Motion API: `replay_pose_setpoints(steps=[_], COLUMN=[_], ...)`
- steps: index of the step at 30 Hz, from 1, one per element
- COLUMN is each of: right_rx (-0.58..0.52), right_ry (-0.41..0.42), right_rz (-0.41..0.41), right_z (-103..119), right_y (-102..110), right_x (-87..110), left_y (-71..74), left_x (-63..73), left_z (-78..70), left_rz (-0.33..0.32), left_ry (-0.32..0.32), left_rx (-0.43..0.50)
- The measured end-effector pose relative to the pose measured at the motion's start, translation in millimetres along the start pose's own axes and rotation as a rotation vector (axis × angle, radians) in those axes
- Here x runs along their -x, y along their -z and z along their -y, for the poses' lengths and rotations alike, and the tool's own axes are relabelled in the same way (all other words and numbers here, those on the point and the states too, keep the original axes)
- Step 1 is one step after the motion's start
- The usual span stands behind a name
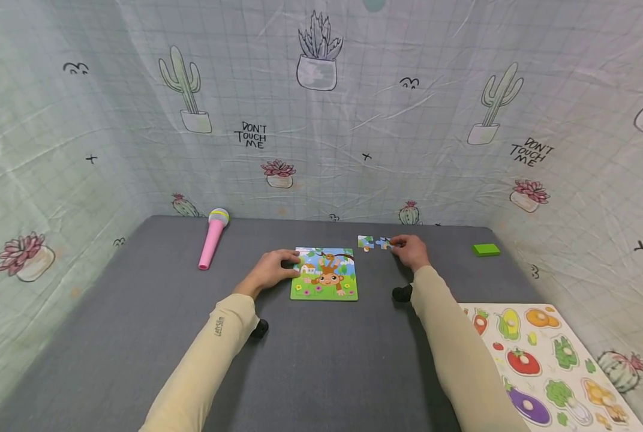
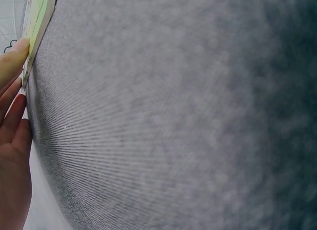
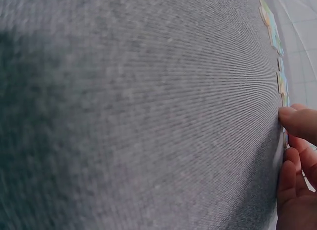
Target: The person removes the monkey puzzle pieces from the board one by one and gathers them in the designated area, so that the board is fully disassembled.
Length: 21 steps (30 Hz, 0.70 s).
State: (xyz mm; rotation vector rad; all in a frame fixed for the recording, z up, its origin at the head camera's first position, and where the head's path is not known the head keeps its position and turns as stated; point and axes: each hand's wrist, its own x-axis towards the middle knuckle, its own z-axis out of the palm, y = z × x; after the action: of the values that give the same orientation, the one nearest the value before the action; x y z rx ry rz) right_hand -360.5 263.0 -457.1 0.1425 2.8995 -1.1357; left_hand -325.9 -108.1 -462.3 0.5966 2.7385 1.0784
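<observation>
A square jigsaw puzzle with a monkey picture lies on the dark grey table. My left hand holds its left edge; in the left wrist view the thumb lies over the rim of the puzzle and the other fingers are at its side. To the right of the puzzle, my right hand pinches the right end of a loose puzzle piece. Another loose piece lies just left of it, with a small gap between them. In the right wrist view my thumb and fingers partly hide the pinched piece.
A pink toy microphone lies at the back left. A green block sits at the back right. At the front right is a white vegetable puzzle board, partly behind my right sleeve. Printed cloth hangs around the table.
</observation>
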Motion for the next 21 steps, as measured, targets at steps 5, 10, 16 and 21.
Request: replay_pose_setpoints(steps=[5,10,16,21], right_rx=[-0.004,-0.008,-0.027,-0.113], right_ry=[-0.011,-0.017,-0.037,-0.020], right_rz=[0.001,-0.001,-0.008,0.030], right_z=[3,4,9,29], right_y=[0,1,1,-5], right_x=[-1.2,-0.9,0.0,5.0], left_y=[0.8,1.0,1.6,0.9], left_x=[-0.3,0.1,0.4,0.6], left_z=[1.4,1.5,0.6,0.5], left_rz=[0.000,0.005,0.006,-0.005], left_ry=[-0.011,-0.010,-0.018,-0.034], left_rx=[-0.002,0.012,0.001,0.007])
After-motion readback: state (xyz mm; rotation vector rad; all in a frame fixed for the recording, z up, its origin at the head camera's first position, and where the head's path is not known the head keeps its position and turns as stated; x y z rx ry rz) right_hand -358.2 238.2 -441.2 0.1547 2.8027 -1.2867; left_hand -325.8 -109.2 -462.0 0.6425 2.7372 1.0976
